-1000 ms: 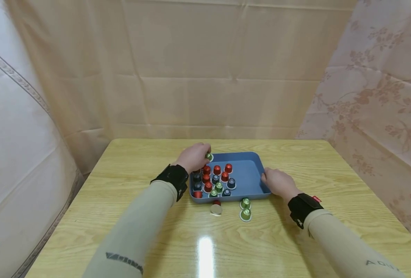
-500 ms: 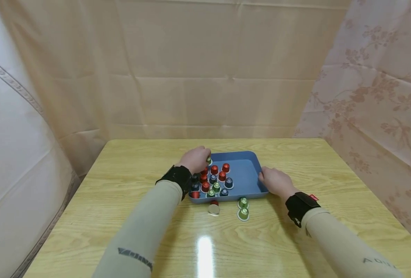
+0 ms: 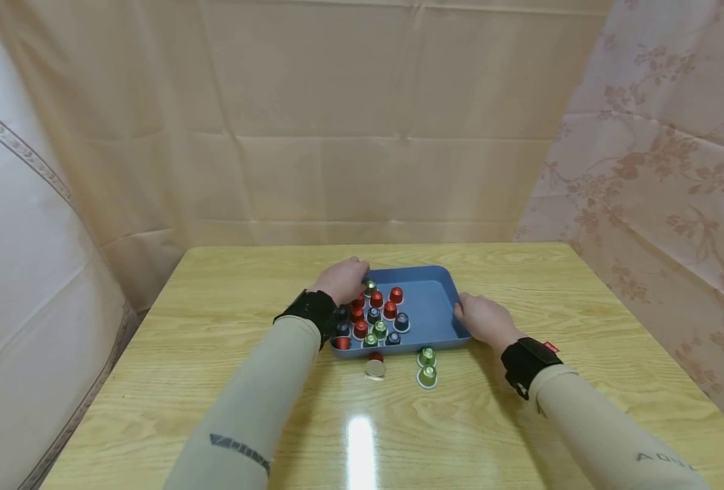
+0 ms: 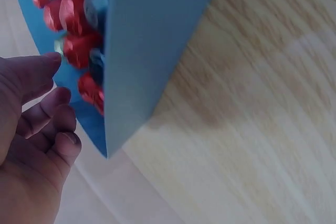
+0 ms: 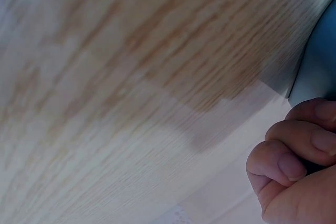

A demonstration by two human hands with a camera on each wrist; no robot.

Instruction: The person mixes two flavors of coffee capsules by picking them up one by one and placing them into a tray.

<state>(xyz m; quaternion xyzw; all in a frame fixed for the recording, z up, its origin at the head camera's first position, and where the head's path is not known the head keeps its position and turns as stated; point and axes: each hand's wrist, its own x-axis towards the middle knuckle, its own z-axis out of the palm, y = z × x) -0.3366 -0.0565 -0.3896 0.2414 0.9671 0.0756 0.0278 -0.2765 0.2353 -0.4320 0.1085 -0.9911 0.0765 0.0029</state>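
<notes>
A blue tray (image 3: 429,303) holds several red, dark blue and green coffee capsules on its left side. My left hand (image 3: 340,280) is over the tray's far left corner, right beside a green capsule (image 3: 370,287) standing there. In the left wrist view its thumb and fingertips are apart with nothing between them. My right hand (image 3: 487,318) grips the tray's right rim; in the right wrist view its fingers (image 5: 291,166) are curled at the tray wall (image 5: 315,61). The tray's left wall is partly hidden behind my left hand and wrist.
On the wooden table (image 3: 490,435) in front of the tray stand two green capsules (image 3: 426,376), one before the other. A red capsule (image 3: 375,367) lies on its side, lid facing me. A beige curtain (image 3: 337,136) hangs behind the table.
My left hand has lowered the green capsule into the tray's far left part and let go of it. The right hand stays on the rim. The head view has shifted slightly.
</notes>
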